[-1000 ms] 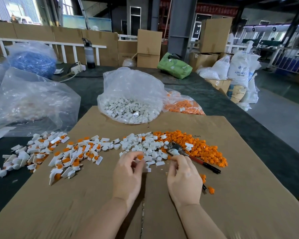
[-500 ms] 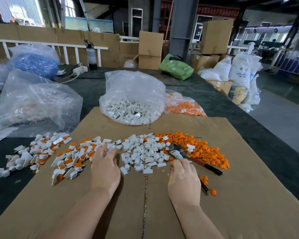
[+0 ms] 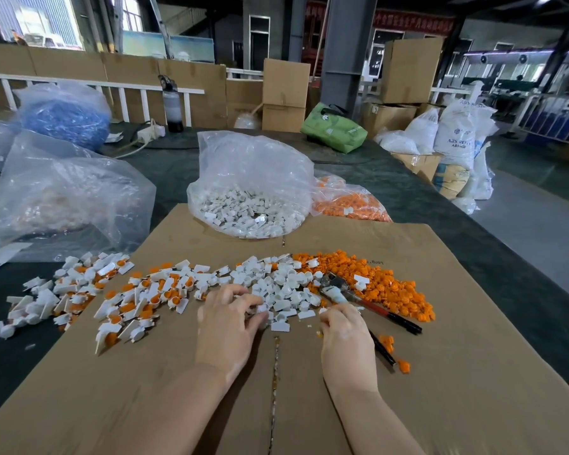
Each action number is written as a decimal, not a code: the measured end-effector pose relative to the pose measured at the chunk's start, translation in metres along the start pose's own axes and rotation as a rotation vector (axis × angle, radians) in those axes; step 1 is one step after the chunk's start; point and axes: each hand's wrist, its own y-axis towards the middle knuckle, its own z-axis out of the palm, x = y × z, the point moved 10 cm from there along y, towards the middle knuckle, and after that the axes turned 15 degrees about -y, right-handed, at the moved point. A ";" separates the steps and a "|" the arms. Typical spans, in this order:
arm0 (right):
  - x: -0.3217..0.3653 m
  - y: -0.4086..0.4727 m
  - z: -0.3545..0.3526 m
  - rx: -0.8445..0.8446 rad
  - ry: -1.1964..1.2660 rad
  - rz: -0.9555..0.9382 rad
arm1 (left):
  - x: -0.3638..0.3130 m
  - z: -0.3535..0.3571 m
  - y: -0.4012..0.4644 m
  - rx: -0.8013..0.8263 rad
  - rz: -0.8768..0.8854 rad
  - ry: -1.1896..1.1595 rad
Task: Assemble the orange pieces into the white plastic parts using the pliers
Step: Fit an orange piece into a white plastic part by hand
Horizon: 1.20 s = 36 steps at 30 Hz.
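On the dark green bench [image 3: 457,224] lies a flattened brown cardboard sheet [image 3: 440,372], and the work is spread across it from left to right. At the far left edge, spilling onto the bench, is a loose pile of assembled white plastic parts with orange inserts [image 3: 119,297], far too many to count. Next comes a heap of bare white plastic parts [image 3: 276,280], again uncountable. The person's left hand [image 3: 227,326] rests at the near edge of that heap, its grip curled with the fingertips [image 3: 258,307] closing on a small white part; I cannot tell for sure whether the part is lifted or merely touched. The right hand [image 3: 345,339] sits just right of the heap, fingers curled down onto the cardboard; what its grip holds, if anything, is hidden under the knuckles. A single pair of red-and-black-handled pliers [image 3: 372,307] lies just beyond and right of the right hand, one handle running under it, the metal head towards the white heap. Behind the pliers spreads the mound of small orange plastic pieces [image 3: 385,287], with a few strays near the handles. Further back stand two clear bags: one clear plastic bag of white parts [image 3: 250,192] and, to its right, one clear plastic bag of orange pieces [image 3: 349,205].
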 end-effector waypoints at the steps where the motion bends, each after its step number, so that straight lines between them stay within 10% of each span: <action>1: 0.000 0.000 -0.001 -0.004 0.017 0.004 | -0.003 -0.004 -0.001 -0.030 0.015 -0.045; 10: 0.001 -0.001 -0.011 -0.082 0.051 0.020 | -0.059 0.023 -0.027 0.112 0.222 -0.295; 36: 0.003 -0.003 -0.017 -0.122 0.105 0.019 | -0.043 0.026 -0.020 0.090 0.077 -0.305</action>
